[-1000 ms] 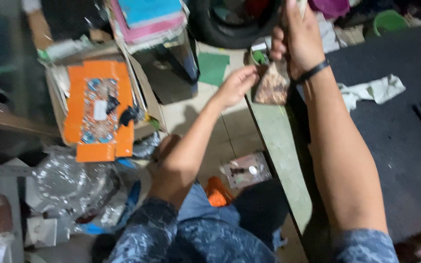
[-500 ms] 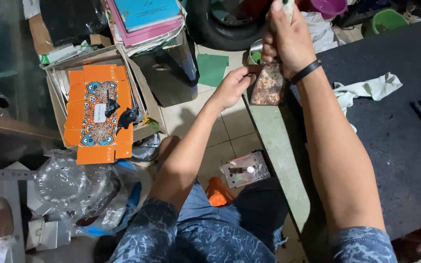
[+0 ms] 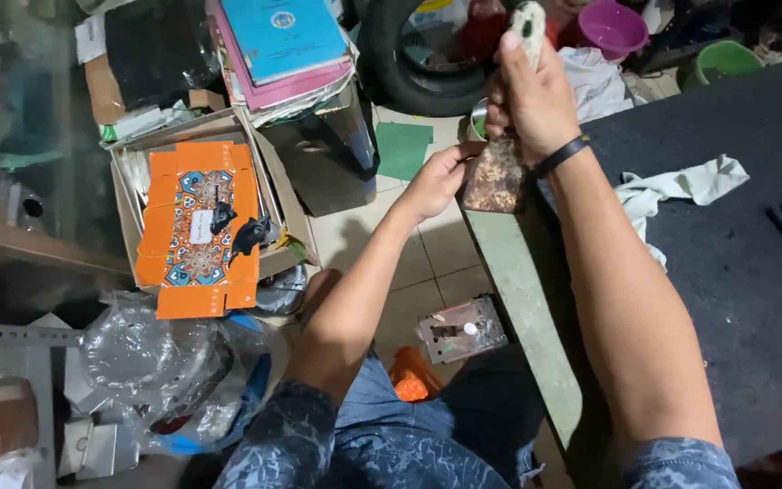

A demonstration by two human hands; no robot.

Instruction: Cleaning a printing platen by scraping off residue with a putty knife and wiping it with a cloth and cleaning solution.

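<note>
My right hand [image 3: 531, 95] is raised at the near corner of a dark table top [image 3: 726, 272], fingers closed round a whitish handle-like object [image 3: 529, 20] that sticks up above the fist. A black band circles that wrist. Below the fist hangs a small clear bag of brownish bits [image 3: 495, 177]. My left hand [image 3: 436, 181] pinches the left side of this bag at the table's pale green edge [image 3: 522, 290]. What the bag contains is too blurred to tell.
A crumpled white cloth [image 3: 672, 190] lies on the table. On the floor: a cardboard box with an orange patterned carton [image 3: 196, 226], stacked books [image 3: 282, 45], a tyre [image 3: 409, 63], plastic bags [image 3: 156, 362], a small metal part [image 3: 462, 330], purple and green tubs at the top.
Both hands have stayed at the table corner with the bag. The right hand has risen slightly, and the view has shifted a little.
</note>
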